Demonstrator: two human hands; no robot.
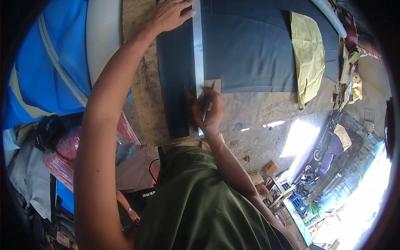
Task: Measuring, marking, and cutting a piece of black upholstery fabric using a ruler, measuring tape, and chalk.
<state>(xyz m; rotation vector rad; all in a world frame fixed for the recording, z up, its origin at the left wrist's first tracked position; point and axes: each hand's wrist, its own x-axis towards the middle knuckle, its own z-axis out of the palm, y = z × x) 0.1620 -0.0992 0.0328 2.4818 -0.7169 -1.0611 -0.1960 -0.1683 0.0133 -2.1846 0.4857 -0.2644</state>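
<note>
"So, how does the ruler (198, 50) lie from the hands?"

"Lengthwise, straight out from the person's body across the dark cloth (254, 46). The right hand (210, 110) is at its near part, covering a bit of it, and the left hand (170, 16) is up by the far part, on its left side."

"And the pen (206, 106)?"

"In the right hand, just right of the ruler's edge. It leans, top end away from the body and a little to the right. I can't tell which end writes."

"How tight is that grip?"

"Narrow: thumb and fingers are closed around the pen."

"The other one?"

"Loose and flat, thumb apart from the fingers, fingertips reaching the ruler. The picture's top edge cuts some off, so I can't tell how hard they press."

"Anything else on the cloth?"

"Yellow paper (308, 58), well to the right. Nearer the body, the worn table (250, 109) shows past the cloth's edge."
</note>
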